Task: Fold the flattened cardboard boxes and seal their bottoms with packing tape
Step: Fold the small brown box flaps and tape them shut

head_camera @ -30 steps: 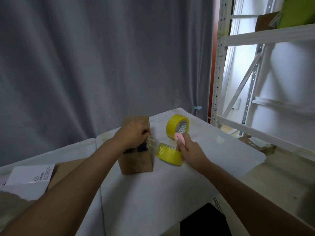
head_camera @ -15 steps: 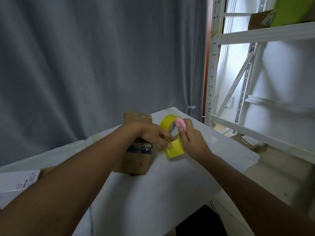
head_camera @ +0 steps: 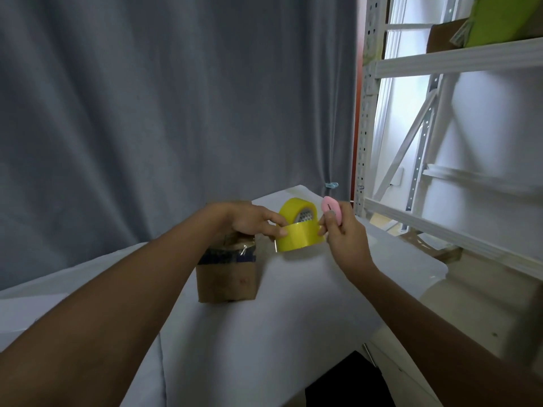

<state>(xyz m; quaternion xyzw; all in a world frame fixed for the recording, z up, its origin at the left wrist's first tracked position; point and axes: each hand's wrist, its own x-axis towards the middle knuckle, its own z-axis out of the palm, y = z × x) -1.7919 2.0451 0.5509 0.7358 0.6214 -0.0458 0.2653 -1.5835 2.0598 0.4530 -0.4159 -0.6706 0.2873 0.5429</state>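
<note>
While the white table (head_camera: 293,333) carries the upright box (head_camera: 227,274), I hold a yellow roll (head_camera: 299,235) above it, just right of the box. My left hand (head_camera: 249,220) pinches its left side; my right hand (head_camera: 345,233) touches its right, fingers curled round a pink cutter (head_camera: 330,208). Its hole faces up. Behind it, a second roll (head_camera: 296,210) stands on edge.

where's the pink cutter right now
In the right hand, held up right of centre in the head view, just right of the yellow tape rolls; pink cutter.
</note>
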